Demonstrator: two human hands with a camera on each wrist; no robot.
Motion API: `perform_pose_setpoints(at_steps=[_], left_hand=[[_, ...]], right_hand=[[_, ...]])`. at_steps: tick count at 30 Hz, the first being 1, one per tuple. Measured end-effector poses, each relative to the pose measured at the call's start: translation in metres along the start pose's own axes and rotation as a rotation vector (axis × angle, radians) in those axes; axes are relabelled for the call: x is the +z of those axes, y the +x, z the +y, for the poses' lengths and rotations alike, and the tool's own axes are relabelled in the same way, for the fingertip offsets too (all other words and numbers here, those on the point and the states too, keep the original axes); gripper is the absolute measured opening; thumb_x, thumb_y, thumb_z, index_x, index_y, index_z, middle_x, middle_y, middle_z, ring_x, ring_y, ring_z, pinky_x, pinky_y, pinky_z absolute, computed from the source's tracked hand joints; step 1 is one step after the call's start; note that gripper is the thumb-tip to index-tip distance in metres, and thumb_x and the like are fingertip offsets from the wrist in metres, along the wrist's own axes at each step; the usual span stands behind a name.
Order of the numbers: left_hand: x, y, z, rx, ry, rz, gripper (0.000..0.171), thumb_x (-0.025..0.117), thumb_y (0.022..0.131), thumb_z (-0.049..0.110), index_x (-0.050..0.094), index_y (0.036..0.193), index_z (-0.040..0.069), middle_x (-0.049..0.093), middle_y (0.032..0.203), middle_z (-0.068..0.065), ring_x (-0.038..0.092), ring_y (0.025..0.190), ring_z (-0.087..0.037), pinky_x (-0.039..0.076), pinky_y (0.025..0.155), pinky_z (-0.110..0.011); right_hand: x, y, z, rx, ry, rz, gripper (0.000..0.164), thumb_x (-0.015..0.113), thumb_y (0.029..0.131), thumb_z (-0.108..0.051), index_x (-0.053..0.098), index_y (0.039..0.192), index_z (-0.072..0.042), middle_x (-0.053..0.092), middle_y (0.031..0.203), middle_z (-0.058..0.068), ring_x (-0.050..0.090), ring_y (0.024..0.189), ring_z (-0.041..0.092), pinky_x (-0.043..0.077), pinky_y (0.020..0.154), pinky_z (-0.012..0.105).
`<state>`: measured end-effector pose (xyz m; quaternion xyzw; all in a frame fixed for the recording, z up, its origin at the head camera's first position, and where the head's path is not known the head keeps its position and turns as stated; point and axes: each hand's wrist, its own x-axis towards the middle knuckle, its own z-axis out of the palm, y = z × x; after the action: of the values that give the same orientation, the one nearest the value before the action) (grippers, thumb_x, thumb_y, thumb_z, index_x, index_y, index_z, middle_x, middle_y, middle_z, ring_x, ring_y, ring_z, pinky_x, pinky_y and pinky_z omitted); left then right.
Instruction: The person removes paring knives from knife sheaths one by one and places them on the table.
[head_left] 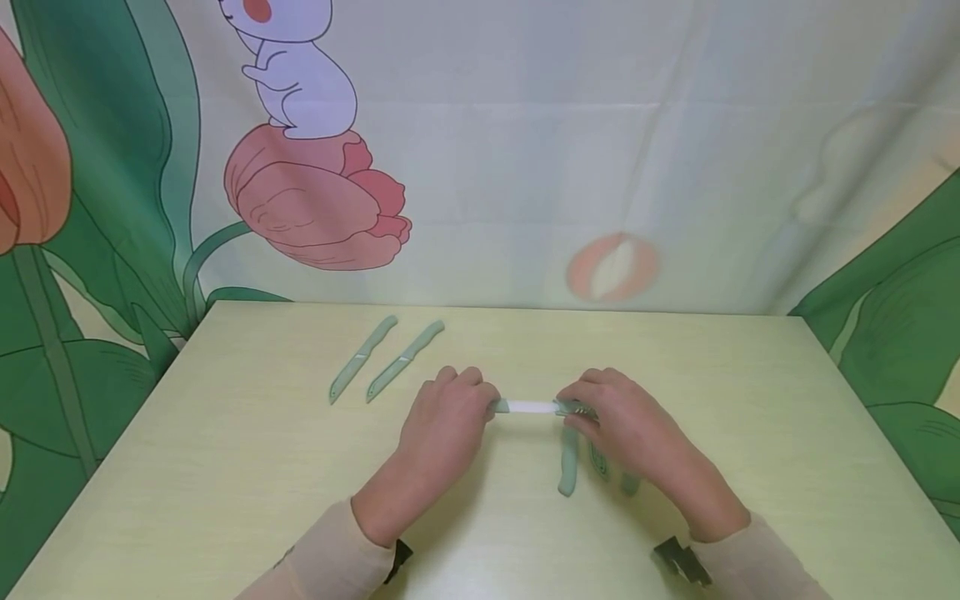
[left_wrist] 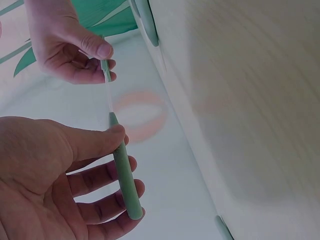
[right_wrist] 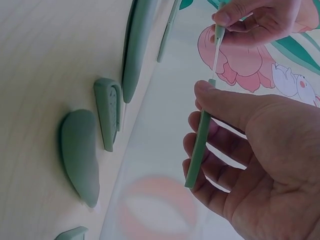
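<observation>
Over the middle of the table, both hands hold a small knife with a white blade (head_left: pixel 531 407) level between them. My left hand (head_left: pixel 450 417) grips its pale green handle (left_wrist: pixel 127 185), thumb on one side and fingers on the other. The right hand (head_left: pixel 630 417) pinches a slim green blade cover (right_wrist: pixel 199 145) at the other end of the blade. Part of the blade shows bare between handle and cover. Below the right hand lie a long green handle (head_left: pixel 568 467), a flat green piece with a raised rim (right_wrist: pixel 106 110) and a rounded green piece (right_wrist: pixel 82 155).
Two green knives in covers, one on the left (head_left: pixel 363 358) and one on the right (head_left: pixel 405 360), lie side by side toward the back left of the pale table (head_left: pixel 225 467). Behind the table's far edge hangs a printed curtain (head_left: pixel 487 167) with flowers and a rabbit.
</observation>
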<state>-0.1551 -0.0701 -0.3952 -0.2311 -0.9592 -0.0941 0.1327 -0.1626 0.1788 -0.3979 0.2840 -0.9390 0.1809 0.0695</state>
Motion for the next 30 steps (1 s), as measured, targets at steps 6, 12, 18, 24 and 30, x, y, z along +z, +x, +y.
perform_pose_setpoints(at_steps=[6, 12, 18, 24, 30], left_hand=[[-0.0011, 0.0014, -0.0024, -0.014, 0.017, -0.016, 0.007, 0.084, 0.092, 0.013, 0.081, 0.098, 0.014, 0.058, 0.081, 0.001, 0.047, 0.069, -0.021, 0.043, 0.059, -0.031], [-0.0021, 0.0020, -0.0033, -0.021, 0.008, -0.010, 0.008, 0.085, 0.091, 0.012, 0.081, 0.098, 0.014, 0.057, 0.080, 0.001, 0.047, 0.069, -0.021, 0.043, 0.059, -0.032], [-0.0015, 0.0023, -0.0038, -0.031, 0.003, -0.019, 0.007, 0.084, 0.092, 0.012, 0.081, 0.098, 0.013, 0.057, 0.080, 0.001, 0.047, 0.069, -0.021, 0.043, 0.059, -0.032], [-0.0020, 0.0032, -0.0036, -0.054, -0.018, -0.035, 0.006, 0.083, 0.093, 0.011, 0.080, 0.097, 0.012, 0.058, 0.081, 0.000, 0.049, 0.070, -0.021, 0.046, 0.059, -0.033], [-0.0021, 0.0042, -0.0031, -0.079, -0.033, -0.059, 0.004, 0.082, 0.094, 0.010, 0.080, 0.097, 0.011, 0.057, 0.081, 0.000, 0.050, 0.071, -0.021, 0.047, 0.059, -0.033]], right_hand=[[-0.0011, -0.0007, 0.0032, 0.003, -0.002, 0.004, 0.024, 0.088, 0.087, -0.008, 0.080, 0.110, -0.008, 0.073, 0.103, 0.001, 0.064, 0.093, 0.021, 0.057, 0.085, 0.038], [-0.0034, -0.0005, 0.0037, 0.020, 0.001, -0.017, 0.026, 0.087, 0.088, -0.008, 0.079, 0.113, -0.007, 0.073, 0.104, 0.002, 0.066, 0.097, 0.024, 0.057, 0.088, 0.040], [-0.0045, 0.0000, 0.0050, 0.035, 0.007, -0.021, 0.026, 0.087, 0.088, -0.006, 0.079, 0.113, -0.006, 0.073, 0.104, 0.002, 0.067, 0.098, 0.025, 0.058, 0.089, 0.040], [-0.0059, -0.0006, 0.0050, 0.050, 0.004, -0.026, 0.025, 0.086, 0.088, -0.005, 0.079, 0.113, -0.005, 0.072, 0.105, 0.004, 0.067, 0.099, 0.026, 0.058, 0.089, 0.041], [-0.0075, 0.0023, 0.0032, 0.085, -0.019, -0.040, 0.026, 0.087, 0.088, -0.007, 0.080, 0.113, -0.005, 0.074, 0.105, 0.005, 0.068, 0.099, 0.027, 0.058, 0.088, 0.041]])
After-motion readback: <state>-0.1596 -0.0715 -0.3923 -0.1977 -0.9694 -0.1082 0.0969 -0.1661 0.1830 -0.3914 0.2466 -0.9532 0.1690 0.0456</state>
